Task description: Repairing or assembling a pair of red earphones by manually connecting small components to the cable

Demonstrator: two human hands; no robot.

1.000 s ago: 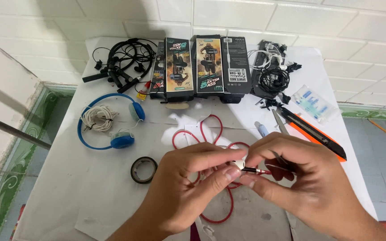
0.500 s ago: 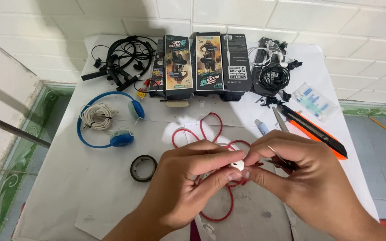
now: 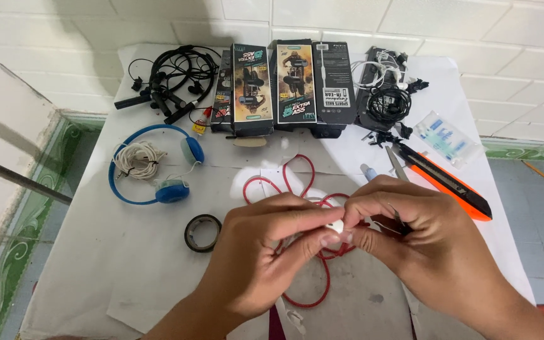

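Earpiece: a small white earpiece [image 3: 335,227] sits pinched where the two sets of fingers meet.
Left hand [image 3: 266,252]: fingers closed on the earpiece.
Right hand [image 3: 410,242]: fingers closed on its other side.
Red cable [image 3: 297,182]: looped on the desk [image 3: 127,271] under and beyond the fingers.
Tape roll [image 3: 202,232]: left of the fingers.
Blue headphones [image 3: 158,165]: farther left.
Boxes [image 3: 291,85]: well beyond the fingers.
Orange knife [image 3: 451,186]: right of them.

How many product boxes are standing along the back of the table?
3, side by side at the back edge: left box, middle box, right box. More may lie hidden behind or beneath them.
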